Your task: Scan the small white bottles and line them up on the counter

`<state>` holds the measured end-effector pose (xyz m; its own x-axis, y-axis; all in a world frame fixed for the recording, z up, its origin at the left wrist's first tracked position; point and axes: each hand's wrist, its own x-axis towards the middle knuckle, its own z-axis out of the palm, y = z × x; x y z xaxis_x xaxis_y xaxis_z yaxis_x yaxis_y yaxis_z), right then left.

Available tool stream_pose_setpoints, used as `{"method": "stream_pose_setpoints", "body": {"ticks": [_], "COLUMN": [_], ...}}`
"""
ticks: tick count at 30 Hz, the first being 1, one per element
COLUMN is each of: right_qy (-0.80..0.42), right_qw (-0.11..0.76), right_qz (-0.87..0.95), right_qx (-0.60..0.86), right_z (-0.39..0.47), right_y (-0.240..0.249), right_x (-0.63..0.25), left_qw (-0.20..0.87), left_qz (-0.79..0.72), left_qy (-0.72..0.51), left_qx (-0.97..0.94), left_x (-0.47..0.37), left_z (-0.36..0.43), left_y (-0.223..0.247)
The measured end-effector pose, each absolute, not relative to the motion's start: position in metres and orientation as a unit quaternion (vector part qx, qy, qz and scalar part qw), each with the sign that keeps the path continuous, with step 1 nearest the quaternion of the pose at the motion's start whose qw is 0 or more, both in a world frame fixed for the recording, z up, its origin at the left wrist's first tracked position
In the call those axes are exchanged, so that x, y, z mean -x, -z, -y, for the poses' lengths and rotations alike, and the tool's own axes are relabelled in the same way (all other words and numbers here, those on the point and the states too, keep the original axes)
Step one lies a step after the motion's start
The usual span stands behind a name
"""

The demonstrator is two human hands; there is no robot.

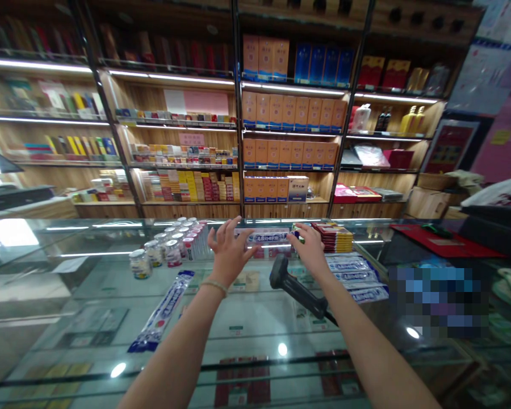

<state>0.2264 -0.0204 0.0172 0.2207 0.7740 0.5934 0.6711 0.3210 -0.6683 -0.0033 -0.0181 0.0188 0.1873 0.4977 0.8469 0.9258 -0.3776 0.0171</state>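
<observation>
Across the far part of the glass counter lies a long white and blue packet (272, 236). My left hand (230, 250) is at its left end, fingers spread, thumb toward the packet. At the right end, my right hand (309, 247) has thumb and fingertips at the packet's edge; whether it grips is hard to tell. A black barcode scanner (298, 289) rests on the glass between my forearms. Another blue and white packet (164, 312) lies slanted at the left. Several similar packets (357, 277) lie side by side right of my right hand.
Several small jars (140, 264) stand in rows at the back left of the glass counter (247, 318). Stacked red and yellow boxes (334, 236) sit behind my right hand. A red mat (443, 241) lies at the right. Stocked shelves (293, 133) line the wall beyond.
</observation>
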Motion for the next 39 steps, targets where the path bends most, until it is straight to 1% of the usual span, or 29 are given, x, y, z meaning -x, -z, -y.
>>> {"method": "stream_pose_setpoints", "body": {"ticks": [4,11,18,23,31,39], "right_qy": [-0.072,-0.07,-0.096,-0.098,-0.07,-0.044], "right_qw": [0.525,0.545,0.571,0.557,0.519,0.508], "right_qz": [0.601,0.561,0.573,0.604,0.638,0.693], "right_qx": [0.598,0.619,0.58,0.562,0.564,0.51], "right_z": [0.02,0.017,0.004,0.002,0.013,0.009], "right_y": [-0.019,-0.017,-0.015,-0.025,-0.046,-0.069], "right_x": [-0.23,-0.235,-0.244,-0.243,-0.205,-0.147], "left_qw": [0.274,0.279,0.298,0.334,0.385,0.42], "left_qz": [0.495,0.48,0.46,0.446,0.437,0.486], "left_qy": [0.41,0.407,0.376,0.37,0.369,0.347], "left_qx": [0.716,0.726,0.747,0.744,0.724,0.683], "left_x": [0.006,0.005,0.007,0.019,0.052,0.093], "left_z": [0.019,0.019,0.021,0.034,0.073,0.122], "left_y": [-0.022,-0.025,-0.038,-0.045,-0.048,-0.064]}}
